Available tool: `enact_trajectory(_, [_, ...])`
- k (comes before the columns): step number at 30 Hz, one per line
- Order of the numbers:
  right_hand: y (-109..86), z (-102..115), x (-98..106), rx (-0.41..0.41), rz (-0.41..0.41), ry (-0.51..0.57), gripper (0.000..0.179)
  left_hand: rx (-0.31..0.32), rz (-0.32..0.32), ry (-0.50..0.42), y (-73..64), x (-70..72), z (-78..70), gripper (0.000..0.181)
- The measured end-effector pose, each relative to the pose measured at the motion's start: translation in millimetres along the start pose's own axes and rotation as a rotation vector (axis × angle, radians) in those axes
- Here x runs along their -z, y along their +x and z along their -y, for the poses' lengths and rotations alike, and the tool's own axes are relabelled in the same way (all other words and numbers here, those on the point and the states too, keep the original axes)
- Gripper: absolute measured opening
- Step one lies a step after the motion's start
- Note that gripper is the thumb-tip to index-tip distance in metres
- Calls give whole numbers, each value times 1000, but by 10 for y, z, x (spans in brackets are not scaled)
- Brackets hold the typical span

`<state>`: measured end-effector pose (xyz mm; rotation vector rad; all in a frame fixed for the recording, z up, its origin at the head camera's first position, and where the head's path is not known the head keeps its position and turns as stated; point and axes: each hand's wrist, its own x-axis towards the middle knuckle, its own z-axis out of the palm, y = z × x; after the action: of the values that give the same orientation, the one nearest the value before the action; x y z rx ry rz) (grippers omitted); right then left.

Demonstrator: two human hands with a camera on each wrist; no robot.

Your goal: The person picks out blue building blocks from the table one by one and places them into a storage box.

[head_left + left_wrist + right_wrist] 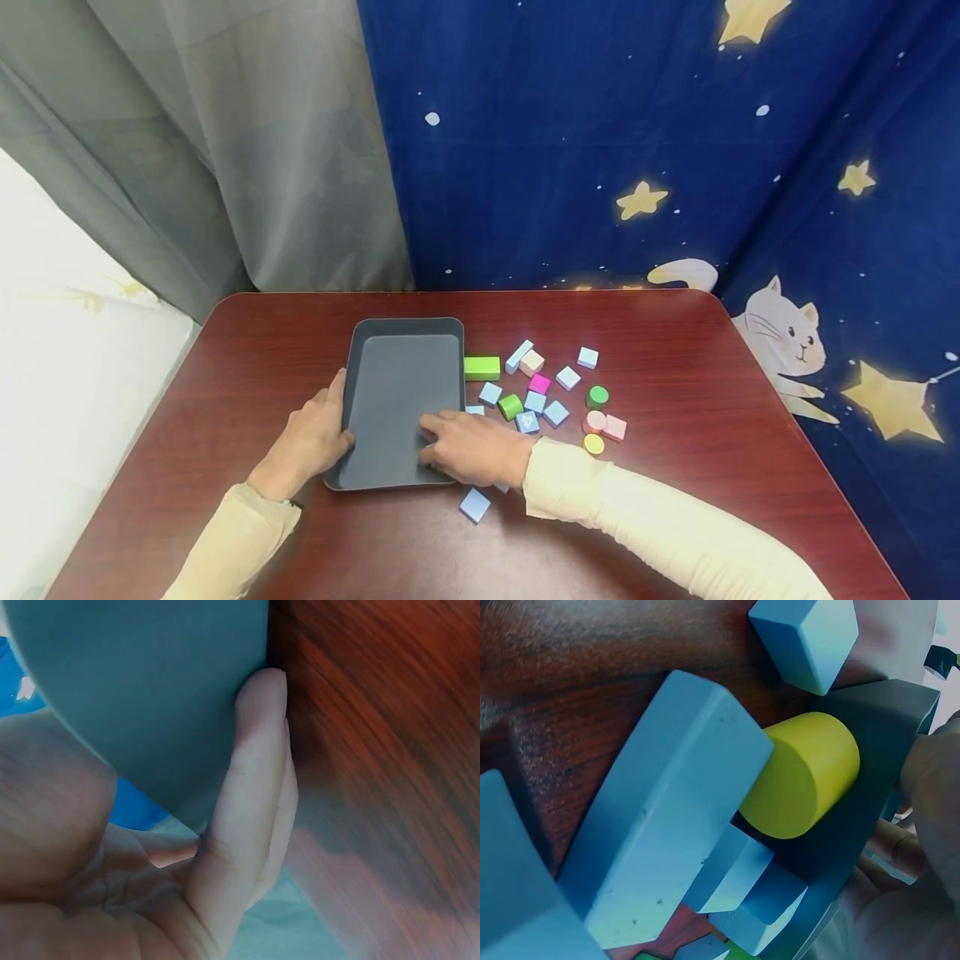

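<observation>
A dark grey rectangular tray [408,392] lies on the table. My left hand [311,429] grips its left edge, thumb over the rim and fingers along the outer wall; the left wrist view shows the fingers [251,772] pressed on that wall. My right hand [476,446] reaches across the right rim with bent fingers inside the tray. In the right wrist view its fingers [896,844] are partly hidden behind the rim, and I cannot tell what they hold. Beside the tray's outer wall stand a yellow cylinder [802,776] and a long blue block [667,810].
Several small blocks lie right of the tray, among them a light green block [482,368], a magenta block [539,383], a green cylinder [597,397] and a pink block [614,428]. A blue block [474,506] sits near the tray's front right corner. Curtains [525,167] hang behind the table.
</observation>
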<state>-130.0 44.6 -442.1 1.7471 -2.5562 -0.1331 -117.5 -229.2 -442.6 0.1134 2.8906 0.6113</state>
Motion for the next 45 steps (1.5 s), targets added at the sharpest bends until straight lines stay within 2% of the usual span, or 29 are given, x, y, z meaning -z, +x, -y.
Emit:
enact_trajectory(14, [-3,22,-15,-9,-2,33,25,8,-3,-5,-11,-35,31,102])
enact_trajectory(19, [-19,19,-31,-13,-11,29,33,5,-3,-8,-13,-41,41,102])
enact_trajectory(23, [-64,-4,0,-24,-45,38,37,-3,-10,-7,-19,-44,47,101])
enact_trajectory(27, [-131,-88,83,-29,-113,25,33,-1,-9,-6,-12,-39,47,101])
enact_trajectory(34, [-275,-309,182,-94,-221,71,31,-1,-7,-3,2,-28,41,102])
enact_trajectory(40, [-395,-432,205,-177,-205,139,36,4,-13,0,7,-24,32,102])
enact_trajectory(45, [-452,-491,134,-223,-190,161,35,1,-14,2,5,-23,31,101])
